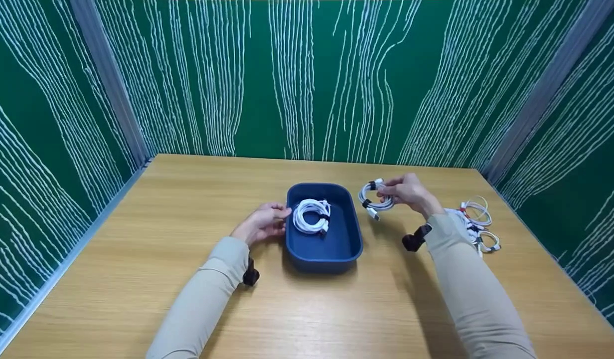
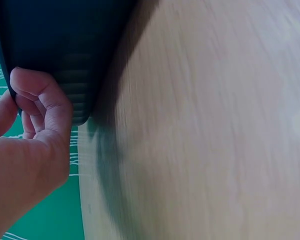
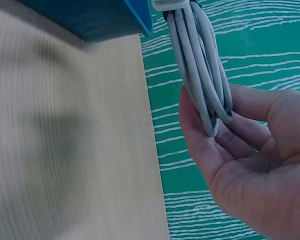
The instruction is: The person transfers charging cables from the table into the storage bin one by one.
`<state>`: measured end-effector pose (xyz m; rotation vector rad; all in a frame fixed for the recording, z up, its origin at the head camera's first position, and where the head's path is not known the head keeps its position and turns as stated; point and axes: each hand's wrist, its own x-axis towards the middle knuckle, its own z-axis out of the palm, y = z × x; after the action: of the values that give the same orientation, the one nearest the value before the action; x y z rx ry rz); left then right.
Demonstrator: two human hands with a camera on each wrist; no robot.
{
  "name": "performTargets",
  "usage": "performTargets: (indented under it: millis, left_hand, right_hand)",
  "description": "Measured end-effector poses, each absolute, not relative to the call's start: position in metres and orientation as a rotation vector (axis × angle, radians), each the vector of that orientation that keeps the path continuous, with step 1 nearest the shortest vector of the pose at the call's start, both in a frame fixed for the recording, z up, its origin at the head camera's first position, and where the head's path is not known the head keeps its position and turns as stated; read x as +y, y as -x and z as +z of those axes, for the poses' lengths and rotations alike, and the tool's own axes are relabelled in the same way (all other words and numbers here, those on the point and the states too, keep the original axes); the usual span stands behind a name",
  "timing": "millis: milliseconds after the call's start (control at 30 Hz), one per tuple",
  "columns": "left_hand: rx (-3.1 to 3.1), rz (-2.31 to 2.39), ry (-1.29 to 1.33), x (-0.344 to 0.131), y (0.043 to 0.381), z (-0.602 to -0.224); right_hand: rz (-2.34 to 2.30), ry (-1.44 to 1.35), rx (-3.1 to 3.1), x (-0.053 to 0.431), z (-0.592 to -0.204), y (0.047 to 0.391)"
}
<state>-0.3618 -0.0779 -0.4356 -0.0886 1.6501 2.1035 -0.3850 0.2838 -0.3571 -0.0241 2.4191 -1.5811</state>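
A dark blue plastic bin stands on the table, with a coiled white cable lying inside on its left half. At the bin's left side, my left hand pinches the rim between thumb and fingers; the left wrist view shows the fingers bent against the outer wall. Right of the bin, my right hand holds up a second coiled white cable bound with black straps, its white plugs sticking out. In the right wrist view the thumb and fingers pinch this cable at the lower end of its loop.
A pile of coiled white cables, some with red or dark ties, lies on the right of the wooden table, partly behind my right forearm. Green walls with white wavy lines stand along the back and both sides.
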Motion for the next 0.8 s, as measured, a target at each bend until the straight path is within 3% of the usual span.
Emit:
performTargets:
  millis: [800]
  left_hand:
    - [1.648, 2.1, 0.083, -0.077, 0.362, -0.435]
  right_hand:
    - [-1.55, 0.105, 2.447, 0.224, -0.363, 0.395]
